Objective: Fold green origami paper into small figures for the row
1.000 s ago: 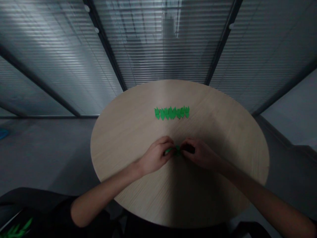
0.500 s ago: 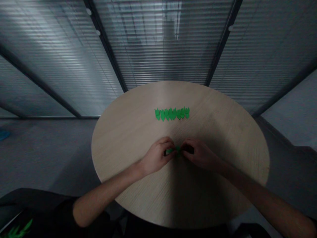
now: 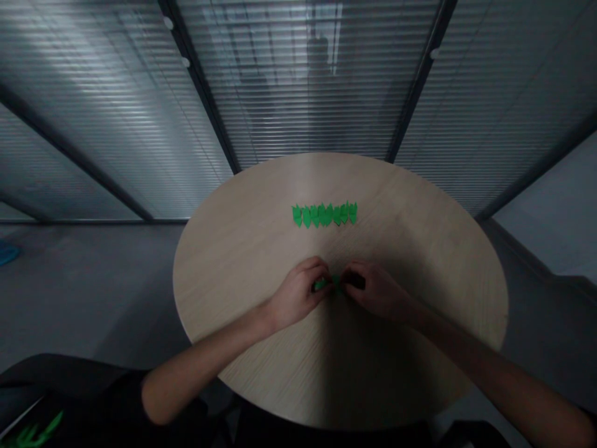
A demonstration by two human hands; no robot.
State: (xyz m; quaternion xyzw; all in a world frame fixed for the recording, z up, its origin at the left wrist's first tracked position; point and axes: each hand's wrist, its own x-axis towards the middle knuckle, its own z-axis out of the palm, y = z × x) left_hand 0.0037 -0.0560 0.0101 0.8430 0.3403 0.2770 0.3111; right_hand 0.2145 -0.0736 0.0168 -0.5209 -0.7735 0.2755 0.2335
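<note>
My left hand (image 3: 301,291) is closed, fingertips and thumb pinching a small green piece of paper (image 3: 336,282) low over the middle of the table. Part of this paper shows through the gap inside the curled fingers. From the other side, my right hand (image 3: 379,290) pinches the same paper between thumb and forefinger. Its exact folds are mostly covered by the fingertips. Farther back, several folded green paper shapes (image 3: 325,214) lie side by side in a row, each with pointed tips and a tapered lower end.
Both forearms reach over a round wooden table (image 3: 242,242). Behind its far edge stand glass panels with blinds (image 3: 298,112) and dark frames. Something green (image 3: 37,432) shows at the lower left by a dark chair (image 3: 60,367). A blue object (image 3: 7,252) lies on the floor at left.
Both hands stay nearly in place, still pinching the green paper. Slightly less of the paper shows inside my left hand. The row has not moved.
</note>
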